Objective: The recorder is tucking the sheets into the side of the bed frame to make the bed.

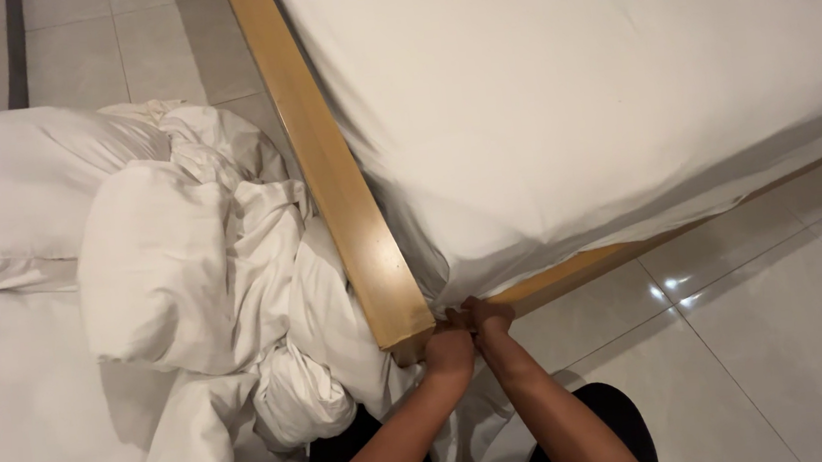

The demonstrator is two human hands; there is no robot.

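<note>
Sheet [559, 96] covers the mattress and hangs down over its near corner, where both hands meet. The corner of the sheet sits just above the wooden frame [353, 206], at the point where the frame's long side rail ends and the foot rail runs off to the right. The fabric there is gathered into small folds, and it lies smooth and taut across the top of the mattress.

The left hand [449, 350] is curled closed, its grip pressed against the end of the side rail and the bunched edge of the sheet. The right hand [489, 317] is just beside it, touching it, with its fingers bent closed into the sheet edge under the mattress corner. How much cloth each hand actually pinches cannot be told, since the fingertips are hidden in the folds. Both forearms rise from the bottom of the view and come together at the corner.

Left of the rail, a heap of crumpled white bedding [205, 281] lies on the floor, touching the rail along its lower part. A pillow [15, 189] rests against the far left side of the heap. More white cloth spreads flat below it, toward the lower left.

The floor [792, 325] is pale glossy tile with thin joints, and it shows small bright reflections near the foot rail. The person's dark trousers [610, 423] show between and beside the forearms.
</note>
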